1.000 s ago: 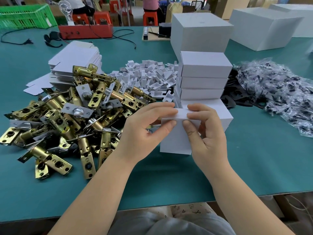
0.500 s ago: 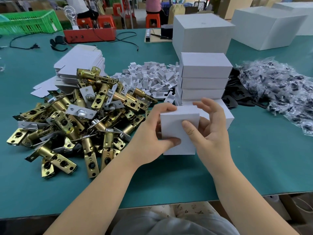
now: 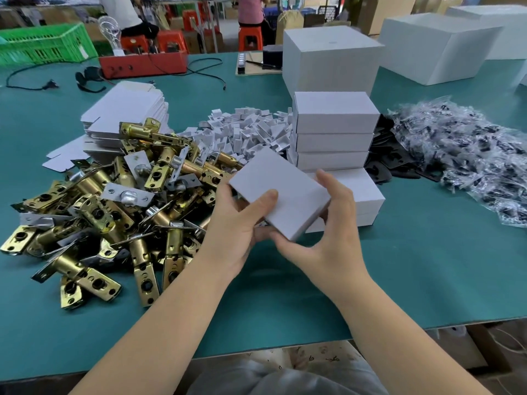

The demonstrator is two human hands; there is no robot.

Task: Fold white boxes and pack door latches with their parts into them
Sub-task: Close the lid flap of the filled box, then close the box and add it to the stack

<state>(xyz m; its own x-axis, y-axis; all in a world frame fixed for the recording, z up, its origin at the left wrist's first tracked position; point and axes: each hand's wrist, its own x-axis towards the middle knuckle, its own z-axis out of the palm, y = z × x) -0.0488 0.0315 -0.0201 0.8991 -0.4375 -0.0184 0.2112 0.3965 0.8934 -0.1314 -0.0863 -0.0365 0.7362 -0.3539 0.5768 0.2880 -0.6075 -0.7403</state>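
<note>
A small closed white box (image 3: 281, 192) is held tilted above the green table, gripped by my left hand (image 3: 236, 232) on its near-left side and my right hand (image 3: 328, 226) on its right edge. Left of it lies a heap of brass door latches (image 3: 108, 212). Behind the hands rises a stack of closed white boxes (image 3: 333, 129). Flat unfolded box blanks (image 3: 125, 112) are piled at the back left. A mound of small white plastic parts (image 3: 245, 132) sits beside the stack. Bagged screws (image 3: 467, 149) and black plates (image 3: 385, 163) spread out to the right.
Large white cartons (image 3: 330, 58) (image 3: 436, 44) stand at the back. A red tray (image 3: 142, 64), a black cable (image 3: 205, 72) and a green crate (image 3: 42, 44) are at the far edge. Bare green table (image 3: 427, 266) shows in front of me.
The box was standing upright on the table while I pressed its top flap shut; now it is closed, lifted and turned flat at an angle between both hands.
</note>
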